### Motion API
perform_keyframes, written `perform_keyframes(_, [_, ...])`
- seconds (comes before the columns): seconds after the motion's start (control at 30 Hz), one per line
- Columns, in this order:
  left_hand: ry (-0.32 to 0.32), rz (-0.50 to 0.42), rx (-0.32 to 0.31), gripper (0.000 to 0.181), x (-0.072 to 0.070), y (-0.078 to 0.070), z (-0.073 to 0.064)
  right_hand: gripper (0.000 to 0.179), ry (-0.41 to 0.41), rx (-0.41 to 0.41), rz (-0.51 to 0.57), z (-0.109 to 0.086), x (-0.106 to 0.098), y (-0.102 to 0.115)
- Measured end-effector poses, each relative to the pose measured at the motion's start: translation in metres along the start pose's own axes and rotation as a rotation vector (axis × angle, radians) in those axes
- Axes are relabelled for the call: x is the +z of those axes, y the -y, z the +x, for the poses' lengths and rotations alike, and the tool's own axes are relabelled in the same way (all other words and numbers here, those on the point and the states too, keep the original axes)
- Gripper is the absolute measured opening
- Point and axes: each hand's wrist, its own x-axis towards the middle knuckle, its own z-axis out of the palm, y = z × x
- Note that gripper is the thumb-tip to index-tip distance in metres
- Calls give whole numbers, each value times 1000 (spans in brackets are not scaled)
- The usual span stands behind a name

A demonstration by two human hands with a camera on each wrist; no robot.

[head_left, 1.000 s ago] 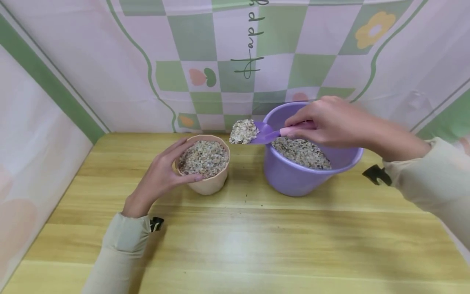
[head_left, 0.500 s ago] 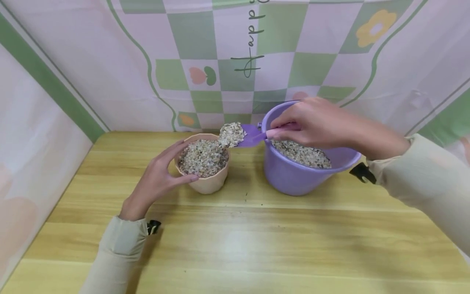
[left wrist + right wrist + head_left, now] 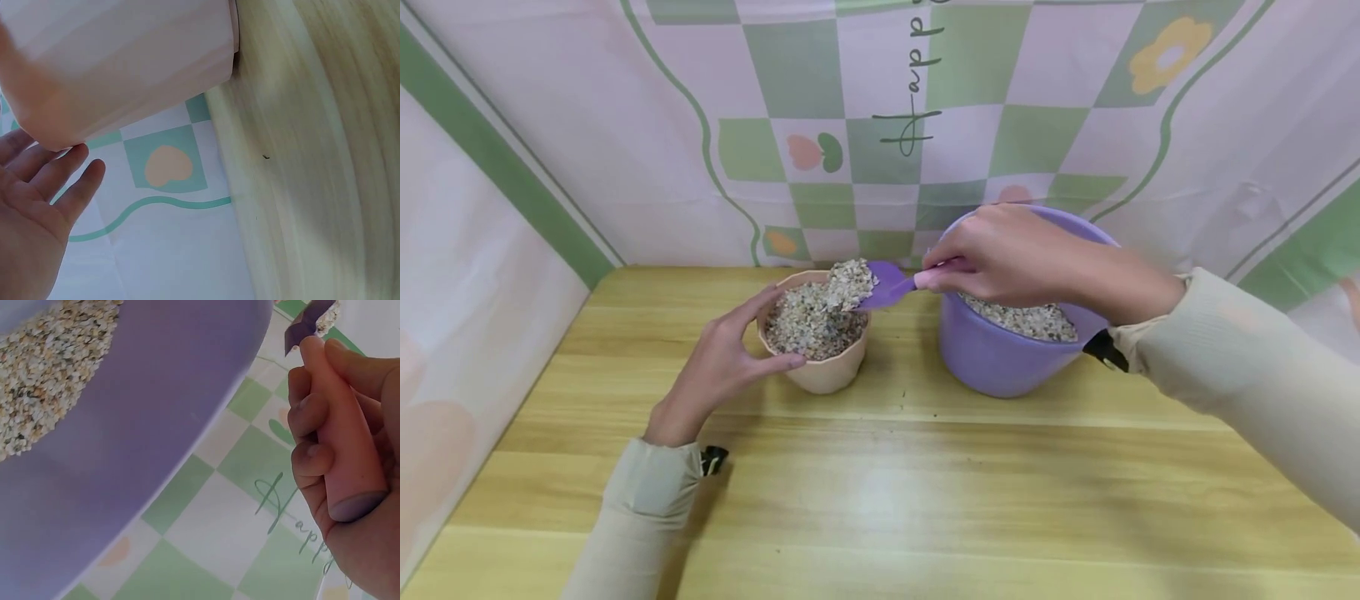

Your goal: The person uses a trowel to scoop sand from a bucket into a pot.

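My right hand [image 3: 1003, 257] grips the pink handle [image 3: 347, 437] of a small trowel, fingers curled round it in the right wrist view. The trowel's purple blade [image 3: 887, 285] carries a heap of pale gravel [image 3: 850, 283] over the right side of a peach flowerpot [image 3: 829, 379]. Gravel fills the pot close to its faceted rim. My left hand [image 3: 718, 360] holds the pot from the left, thumb at the near rim and fingers round the far side. In the left wrist view several fingertips [image 3: 80, 152] touch the pot's wall.
A purple bucket [image 3: 996, 367] stands right of the pot, partly under my right forearm, with more gravel [image 3: 1030, 320] inside. A few dark specks lie on the wooden table [image 3: 880, 500]. A checkered cloth [image 3: 805, 71] hangs behind the table.
My right hand has moved left, carrying the loaded trowel from beside the bucket's rim to over the pot. My left hand has stayed on the pot.
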Motion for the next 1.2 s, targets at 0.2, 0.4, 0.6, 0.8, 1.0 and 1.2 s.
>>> perform_keyframes(0.2, [-1,5,10,99,1,1,1,34,35,5,17,10,4,5])
perform_keyframes(0.4, [-21,3,23,99,2,1,2,33,60,14,19,20,7,9])
perform_keyframes(0.6, [-34,-9,29,99,3,2,1,30,104,23,16,30,10,13])
perform_keyframes(0.8, [-36,-7,17,100,2,2,1,27,130,26,-3,37,11,18])
perform_keyframes(1.0, [-44,-11,28,100,3,2,2,30,147,43,-36,43,12,22])
perform_keyframes(1.2, [-46,-28,25,99,3,3,2,28,152,53,-82,52,14,25])
